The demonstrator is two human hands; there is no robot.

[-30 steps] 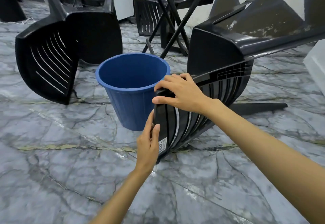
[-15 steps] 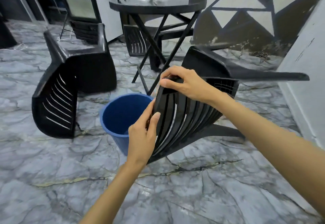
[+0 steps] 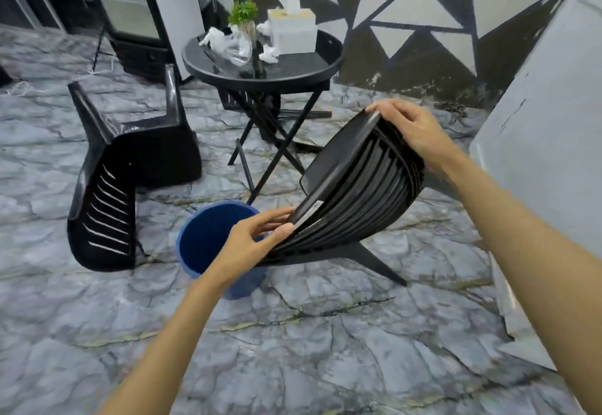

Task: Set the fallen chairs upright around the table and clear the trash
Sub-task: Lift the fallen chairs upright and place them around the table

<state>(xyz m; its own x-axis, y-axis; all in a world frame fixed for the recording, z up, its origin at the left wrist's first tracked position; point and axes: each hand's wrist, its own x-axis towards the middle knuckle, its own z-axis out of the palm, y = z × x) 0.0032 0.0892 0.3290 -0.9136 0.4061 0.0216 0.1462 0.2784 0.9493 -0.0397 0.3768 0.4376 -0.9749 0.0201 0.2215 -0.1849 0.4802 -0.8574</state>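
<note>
Both hands, left [image 3: 257,238] and right [image 3: 407,128], have fingers clamped on the tilted chair [image 3: 355,186] backrest rim; rigid, light plastic, best gripped there.

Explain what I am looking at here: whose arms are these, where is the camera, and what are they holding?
There is no machine. A person wears a wide-angle camera on the head, so the one view looks forward and down at their own bare arms. Both hands grip the slatted backrest of a black plastic chair that is tipped at an angle: the left hand at its lower corner, the right hand at its upper edge. One chair leg points out over the marble floor. A blue bin stands beside it. A second black chair lies overturned to the left. Behind is a round black table carrying a tissue box, a small plant in a glass vase and crumpled white tissues.
</note>
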